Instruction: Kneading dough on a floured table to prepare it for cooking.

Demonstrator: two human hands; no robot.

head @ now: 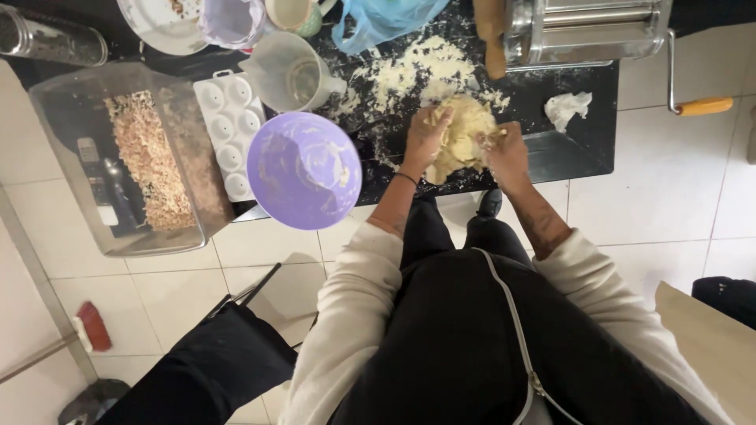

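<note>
Left hand point(426, 135) fingers curl over dough lump point(463, 135), pressing its left side. Right hand point(505, 153) fingers grip dough's right edge, apparently pinching. Dough sits on black desk point(575, 149) amid crumbs; purple bowl point(304, 170) nearby, pasta machine point(583, 27) beyond.

Dough point(465, 135): pale yellow, crumbs around it same shade. Tabletop point(575, 149): black, dusted white with flour. Bowl point(304, 170): lilac, pale smears inside. Egg tray point(232, 130): white. Jug point(291, 72): clear, cloudy. Bag point(378, 20): light blue. Pasta machine point(583, 27): silver, crank handle point(703, 105) orange. Bin point(126, 157): clear, tan flakes inside. Floor point(669, 189): white tiles, grey grout. Sleeves point(346, 315): cream.
</note>
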